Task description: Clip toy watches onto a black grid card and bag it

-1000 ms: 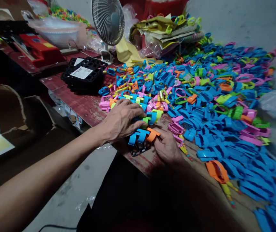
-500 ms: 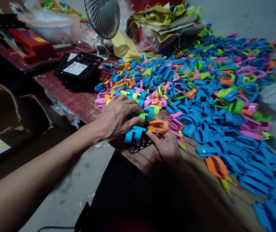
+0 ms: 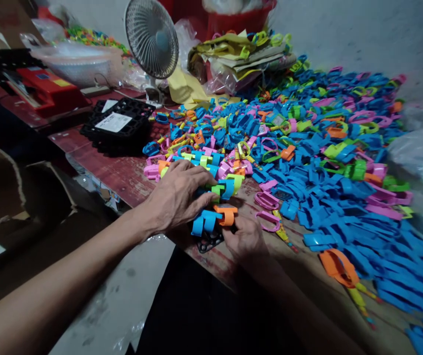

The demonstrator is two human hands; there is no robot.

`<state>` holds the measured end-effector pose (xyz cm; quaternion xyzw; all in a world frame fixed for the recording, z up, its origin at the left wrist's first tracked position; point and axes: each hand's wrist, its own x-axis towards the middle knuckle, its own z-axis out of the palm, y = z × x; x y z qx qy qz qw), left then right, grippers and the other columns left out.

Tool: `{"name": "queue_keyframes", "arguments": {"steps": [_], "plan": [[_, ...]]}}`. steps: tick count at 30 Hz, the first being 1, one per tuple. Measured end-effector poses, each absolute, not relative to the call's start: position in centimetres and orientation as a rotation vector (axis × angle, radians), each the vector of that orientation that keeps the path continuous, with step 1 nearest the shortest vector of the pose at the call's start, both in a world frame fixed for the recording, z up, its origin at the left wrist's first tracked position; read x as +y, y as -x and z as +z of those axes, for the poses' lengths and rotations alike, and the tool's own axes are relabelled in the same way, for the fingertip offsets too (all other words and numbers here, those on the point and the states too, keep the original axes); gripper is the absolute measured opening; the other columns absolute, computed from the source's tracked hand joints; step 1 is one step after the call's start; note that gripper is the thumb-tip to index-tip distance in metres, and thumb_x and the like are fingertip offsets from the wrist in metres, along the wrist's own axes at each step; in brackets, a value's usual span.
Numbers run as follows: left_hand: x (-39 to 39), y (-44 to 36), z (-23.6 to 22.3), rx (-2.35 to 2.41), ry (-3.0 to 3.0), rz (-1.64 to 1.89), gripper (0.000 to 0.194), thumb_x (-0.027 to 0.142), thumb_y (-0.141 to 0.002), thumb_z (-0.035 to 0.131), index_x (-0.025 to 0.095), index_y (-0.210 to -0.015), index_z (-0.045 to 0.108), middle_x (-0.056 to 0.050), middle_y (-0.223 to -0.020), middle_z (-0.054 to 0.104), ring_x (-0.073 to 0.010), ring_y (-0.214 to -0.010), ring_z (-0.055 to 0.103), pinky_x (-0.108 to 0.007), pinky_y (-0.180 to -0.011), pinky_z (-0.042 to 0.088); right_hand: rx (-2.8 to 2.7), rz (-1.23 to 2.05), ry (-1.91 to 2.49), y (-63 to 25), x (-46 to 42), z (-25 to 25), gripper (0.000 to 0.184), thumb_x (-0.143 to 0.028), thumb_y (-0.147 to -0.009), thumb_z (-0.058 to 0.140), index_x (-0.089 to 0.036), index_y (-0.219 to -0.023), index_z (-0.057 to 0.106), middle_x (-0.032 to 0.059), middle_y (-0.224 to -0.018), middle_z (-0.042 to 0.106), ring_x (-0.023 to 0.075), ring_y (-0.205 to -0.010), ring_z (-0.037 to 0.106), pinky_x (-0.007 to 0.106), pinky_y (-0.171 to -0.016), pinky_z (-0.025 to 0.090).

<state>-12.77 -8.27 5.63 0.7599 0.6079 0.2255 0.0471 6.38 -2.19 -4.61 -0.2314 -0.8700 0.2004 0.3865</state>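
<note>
My left hand (image 3: pixel 178 197) lies palm down over rows of coloured plastic toy watches, its fingers stretched out and the thumb apart. Beneath it, two blue toy watches (image 3: pixel 204 223) sit side by side on a black perforated tray (image 3: pixel 209 242), mostly hidden by the hand and the watches. My right hand (image 3: pixel 246 239) pinches an orange toy watch (image 3: pixel 228 217) at the tray's right side, right beside the blue pair. Green, blue and yellow-green ones (image 3: pixel 228 187) form a row just behind. Two pink toy watches (image 3: pixel 267 221) lie to the right of my right hand.
A big heap of mostly blue toy watches (image 3: pixel 330 197) covers the table's right side. Stacked black trays (image 3: pixel 119 125) bear a white label at the left. Behind stand a fan (image 3: pixel 151 39), a red device (image 3: pixel 51 91) and a clear basin (image 3: pixel 82 64). Cardboard boxes (image 3: pixel 45 197) are below left.
My right hand has brought the orange toy watch left onto the tray, turning it to line up beside the blue ones. The left hand stays over the rows. The view has tilted slightly upward.
</note>
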Motion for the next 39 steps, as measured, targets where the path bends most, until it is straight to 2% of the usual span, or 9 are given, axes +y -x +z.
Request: {"name": "queue_keyframes", "arguments": {"steps": [7, 15, 19, 22, 25, 28, 31, 35, 39], "plan": [[-8.3, 12.6, 5.6, 1.856, -2.276, 0.745, 0.022, 0.031, -0.095, 0.049, 0.017, -0.101, 0.065, -0.008, -0.1, 0.068, -0.0259, -0.095, 0.05, -0.044, -0.089, 0.04, -2.129, 0.355, 0.686, -5.9, -2.0, -5.3, 0.014, -0.016, -0.083, 0.054, -0.017, -0.074, 0.064, 0.0019, -0.058, 0.063, 0.0158, -0.046, 0.057, 0.026, -0.047, 0.044], [-8.4, 13.3, 5.0, 1.755, -2.325, 0.834, 0.022, 0.037, -0.095, 0.053, 0.02, -0.1, 0.067, -0.005, -0.093, 0.068, -0.0246, -0.091, 0.049, -0.04, -0.083, 0.04, -2.229, 0.31, 0.805, -4.7, -3.2, -5.1, 0.025, -0.008, -0.081, 0.044, -0.016, -0.092, 0.065, 0.0077, -0.075, 0.068, 0.0223, -0.07, 0.066, 0.031, -0.065, 0.05], [-8.3, 13.2, 5.1, 1.743, -2.362, 0.839, 0.027, 0.036, -0.095, 0.053, 0.022, -0.115, 0.065, -0.005, -0.101, 0.07, -0.0245, -0.091, 0.052, -0.042, -0.085, 0.041, -2.188, 0.451, 0.875, -4.5, -3.4, -5.4, 0.024, -0.014, -0.086, 0.045, -0.017, -0.098, 0.066, 0.008, -0.082, 0.069, 0.0221, -0.075, 0.066, 0.031, -0.071, 0.053], [-8.3, 13.0, 4.8, 1.695, -2.365, 1.025, 0.029, 0.033, -0.096, 0.052, 0.02, -0.12, 0.062, -0.006, -0.115, 0.07, -0.0233, -0.101, 0.058, -0.042, -0.092, 0.041, -2.179, 0.613, 0.928, -5.3, -2.9, -5.5, 0.021, -0.019, -0.086, 0.051, -0.017, -0.102, 0.065, 0.0077, -0.085, 0.071, 0.0221, -0.076, 0.068, 0.032, -0.072, 0.056], [-9.0, 12.9, 4.4, 1.76, -2.356, 1.251, 0.026, 0.026, -0.1, 0.044, 0.019, -0.117, 0.063, -0.007, -0.115, 0.071, -0.0206, -0.106, 0.062, -0.041, -0.098, 0.042, -2.175, 0.758, 0.923, -6.9, -2.7, -5.0, 0.029, -0.021, -0.087, 0.054, -0.018, -0.115, 0.062, 0.0056, -0.089, 0.073, 0.0201, -0.075, 0.069, 0.029, -0.067, 0.057], [-10.7, 12.8, 4.1, 1.999, -2.316, 1.427, 0.026, 0.024, -0.098, 0.043, 0.018, -0.114, 0.063, -0.008, -0.116, 0.07, -0.0224, -0.112, 0.06, -0.046, -0.104, 0.039, -2.107, 0.582, 0.853, -8.3, -3.3, -3.2, 0.026, -0.02, -0.091, 0.054, -0.019, -0.117, 0.061, 0.0047, -0.092, 0.072, 0.0173, -0.075, 0.069, 0.028, -0.071, 0.058], [-12.6, 12.4, 3.7, 2.082, -2.247, 1.405, 0.03, 0.031, -0.093, 0.052, 0.018, -0.119, 0.06, -0.01, -0.131, 0.062, -0.0269, -0.128, 0.049, -0.051, -0.113, 0.033, -2.047, 0.349, 0.717, -8.3, -4.3, -1.2, 0.023, -0.021, -0.094, 0.055, -0.019, -0.116, 0.062, 0.0075, -0.104, 0.068, 0.0179, -0.085, 0.067, 0.03, -0.081, 0.057], [-13.5, 11.2, 2.3, 2.05, -2.25, 1.115, 0.048, 0.038, -0.095, 0.048, 0.021, -0.139, 0.046, -0.009, -0.156, 0.039, -0.0318, -0.148, 0.021, -0.057, -0.121, 0.014, -2.122, 0.18, 0.599, -6.4, -4.9, -0.2, 0.041, -0.035, -0.095, 0.057, -0.016, -0.131, 0.057, 0.0168, -0.13, 0.055, 0.0294, -0.118, 0.055, 0.046, -0.1, 0.049], [-12.7, 10.7, 0.7, 2.099, -2.349, 0.995, 0.05, 0.032, -0.099, 0.038, 0.026, -0.148, 0.035, -0.005, -0.148, 0.049, -0.0284, -0.143, 0.028, -0.058, -0.121, 0.002, -2.203, 0.056, 0.573, -4.9, -5.0, -1.3, 0.046, -0.037, -0.103, 0.038, -0.013, -0.14, 0.05, 0.0156, -0.142, 0.051, 0.0303, -0.134, 0.042, 0.051, -0.112, 0.036]]}}
